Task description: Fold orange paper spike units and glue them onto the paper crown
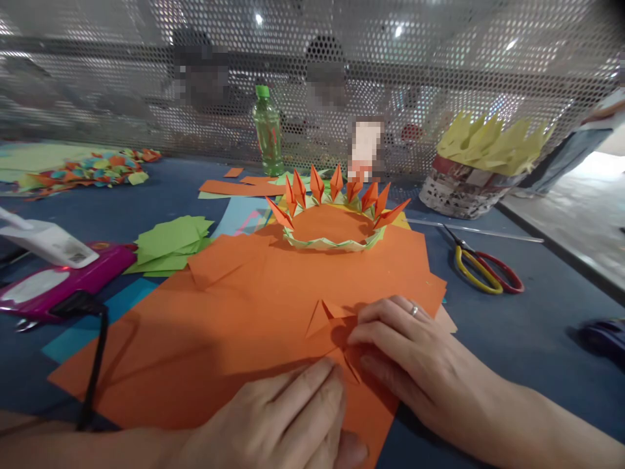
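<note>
A small folded orange paper piece (328, 320) lies on a stack of large orange sheets (219, 312). My left hand (283, 423) presses down on its near edge with fingers together. My right hand (410, 352), a ring on one finger, pinches and holds the piece's right side with curled fingers. Behind the sheets stands a paper ring (336, 215) of green and yellow folds topped with several orange points.
Red and yellow scissors (481, 266) lie at the right. A woven basket (463, 189) holds yellow paper. Green paper squares (168, 244), a pink device (53, 283) with a black cable, a green bottle (267, 130) and a mesh screen (122, 78) with people behind it.
</note>
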Available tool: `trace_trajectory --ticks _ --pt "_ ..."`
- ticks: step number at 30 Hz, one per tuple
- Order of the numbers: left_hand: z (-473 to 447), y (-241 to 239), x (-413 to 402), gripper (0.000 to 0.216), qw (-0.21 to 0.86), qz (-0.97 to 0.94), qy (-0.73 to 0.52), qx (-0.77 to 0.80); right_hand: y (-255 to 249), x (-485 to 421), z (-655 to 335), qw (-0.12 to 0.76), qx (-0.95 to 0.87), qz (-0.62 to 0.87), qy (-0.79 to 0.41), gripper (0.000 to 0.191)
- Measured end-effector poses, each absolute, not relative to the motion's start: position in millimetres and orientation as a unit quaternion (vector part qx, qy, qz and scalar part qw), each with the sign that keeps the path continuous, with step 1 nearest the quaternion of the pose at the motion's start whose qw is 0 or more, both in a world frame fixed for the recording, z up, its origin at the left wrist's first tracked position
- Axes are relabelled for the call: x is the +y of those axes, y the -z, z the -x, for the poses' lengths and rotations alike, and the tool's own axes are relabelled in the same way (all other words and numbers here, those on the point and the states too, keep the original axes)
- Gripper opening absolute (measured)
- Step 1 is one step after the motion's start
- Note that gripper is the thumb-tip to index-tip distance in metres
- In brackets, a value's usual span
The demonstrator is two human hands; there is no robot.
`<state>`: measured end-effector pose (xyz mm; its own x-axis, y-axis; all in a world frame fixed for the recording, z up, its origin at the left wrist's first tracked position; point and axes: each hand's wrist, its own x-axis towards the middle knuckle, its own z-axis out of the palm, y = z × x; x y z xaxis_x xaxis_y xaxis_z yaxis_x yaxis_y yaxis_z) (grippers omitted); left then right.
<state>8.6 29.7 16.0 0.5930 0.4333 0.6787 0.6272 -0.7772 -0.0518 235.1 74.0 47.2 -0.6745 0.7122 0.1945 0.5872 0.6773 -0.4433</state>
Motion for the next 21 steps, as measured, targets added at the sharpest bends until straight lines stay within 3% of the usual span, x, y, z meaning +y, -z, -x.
trace_trajectory --ticks 9,21 --pt "-2.6 -36.3 37.2 0.023 0.122 0.922 0.268 -0.251 -48.3 83.5 -224.6 0.177 -0.877 0.387 -0.224 0.013" --pt "-8.8 -28.8 37.2 0.046 0.087 0.904 0.300 -0.294 -38.2 78.3 -222.4 0.204 -0.853 0.420 -0.231 0.015"
